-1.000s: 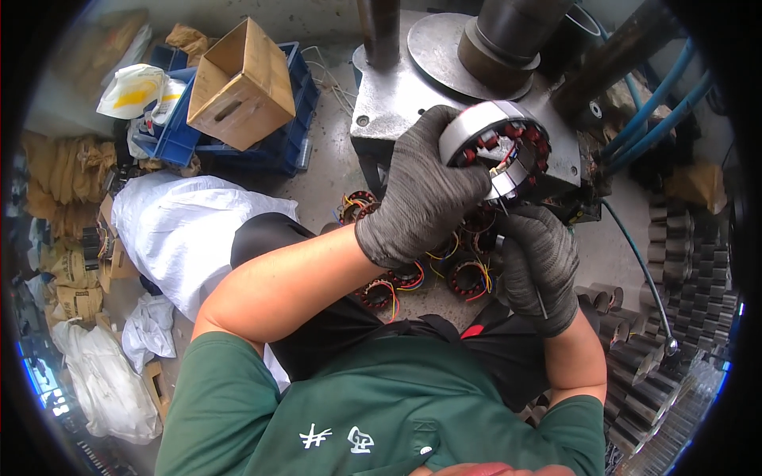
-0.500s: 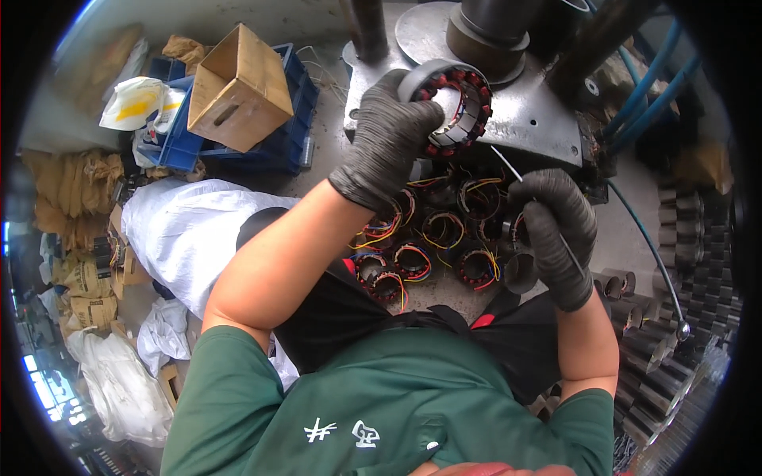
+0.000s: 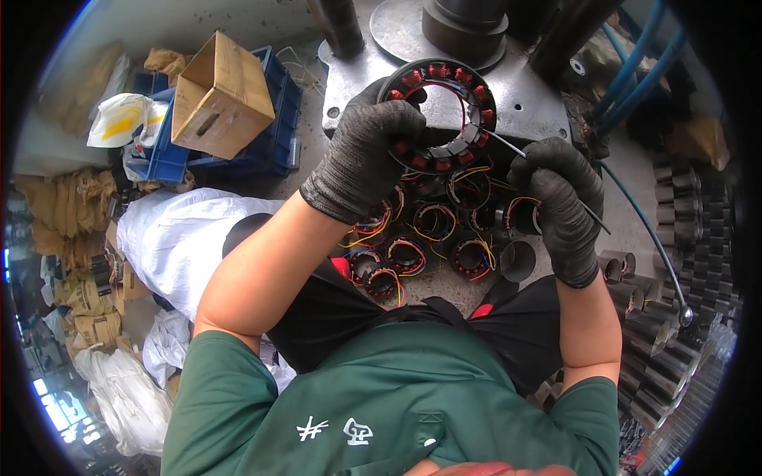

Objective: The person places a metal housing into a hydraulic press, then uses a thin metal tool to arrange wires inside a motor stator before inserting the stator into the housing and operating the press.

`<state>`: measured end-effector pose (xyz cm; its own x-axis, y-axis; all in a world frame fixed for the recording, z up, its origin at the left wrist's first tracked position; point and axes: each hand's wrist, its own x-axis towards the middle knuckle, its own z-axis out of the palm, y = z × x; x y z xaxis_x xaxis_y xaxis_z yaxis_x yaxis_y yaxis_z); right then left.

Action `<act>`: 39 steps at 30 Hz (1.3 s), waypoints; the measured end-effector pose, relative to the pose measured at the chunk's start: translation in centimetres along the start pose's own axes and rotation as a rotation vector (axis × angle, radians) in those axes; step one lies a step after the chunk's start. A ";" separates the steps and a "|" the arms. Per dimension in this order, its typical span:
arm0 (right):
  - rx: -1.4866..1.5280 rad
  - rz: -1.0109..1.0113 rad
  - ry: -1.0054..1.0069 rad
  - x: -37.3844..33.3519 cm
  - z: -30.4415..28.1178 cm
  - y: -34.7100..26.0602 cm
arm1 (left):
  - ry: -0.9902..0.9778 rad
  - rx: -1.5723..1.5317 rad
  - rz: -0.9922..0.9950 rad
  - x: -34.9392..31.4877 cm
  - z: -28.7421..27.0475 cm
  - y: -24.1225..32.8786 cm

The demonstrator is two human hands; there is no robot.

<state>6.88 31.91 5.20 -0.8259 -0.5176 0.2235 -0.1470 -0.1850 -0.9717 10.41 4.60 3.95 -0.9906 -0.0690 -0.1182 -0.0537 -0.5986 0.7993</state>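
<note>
My left hand (image 3: pixel 367 143), in a dark ribbed glove, grips the left side of a motor stator (image 3: pixel 482 94), a black ring with red-brown copper coils around its inside. The ring is held up in front of the metal press plate, its open face turned toward me. In my gloved right hand (image 3: pixel 562 198) is a thin metal rod (image 3: pixel 508 143), pinched between thumb and fingers. Its upper end meets the lower right part of the ring; whether it touches a coil I cannot tell. The rod's other end sticks out below my fist.
Below my hands, several wired stators (image 3: pixel 435 221) lie on the floor. A press with a steel plate (image 3: pixel 349 103) stands ahead. At left are a cardboard box (image 3: pixel 226 99) on blue crates (image 3: pixel 278 119) and a white sack (image 3: pixel 171 234). Stacked metal sleeves (image 3: pixel 675 262) line the right.
The stator has turned so its open face shows more fully toward me. The rod's tip, apart from the ring before, is now at its lower right side.
</note>
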 end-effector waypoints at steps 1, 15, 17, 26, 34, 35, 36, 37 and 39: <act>0.003 0.001 -0.005 0.1 0.1 0.1 | -0.026 -0.025 0.000 0.0 -0.3 0.0; 0.268 0.117 -0.011 0.9 -1.0 -0.1 | -0.035 0.085 -0.049 -0.9 1.3 1.1; 0.205 0.087 0.020 0.6 -0.3 -0.4 | 0.023 0.199 0.018 -1.2 2.5 1.4; 0.237 0.051 0.030 0.2 -0.4 -0.1 | 0.044 0.161 0.047 -0.9 1.5 1.1; 0.426 0.103 0.055 0.6 -0.5 0.2 | -0.034 0.056 -0.034 -0.9 0.7 1.0; 0.425 0.102 0.057 0.5 -0.6 0.3 | -0.036 0.056 -0.036 -1.0 0.6 1.0; 0.442 0.111 0.065 0.5 -0.7 0.6 | -0.024 0.217 0.014 -1.2 0.5 1.0; 0.458 0.121 0.072 0.6 -0.7 0.7 | -0.020 0.297 0.039 -1.2 0.5 1.0; 0.513 0.157 0.069 0.7 -0.8 0.7 | -0.030 0.323 0.060 -1.1 0.6 0.9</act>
<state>5.78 32.05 4.59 -0.8531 -0.5187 0.0557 0.2516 -0.5025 -0.8272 11.35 4.63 5.20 -0.9962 -0.0704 -0.0515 -0.0273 -0.3099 0.9504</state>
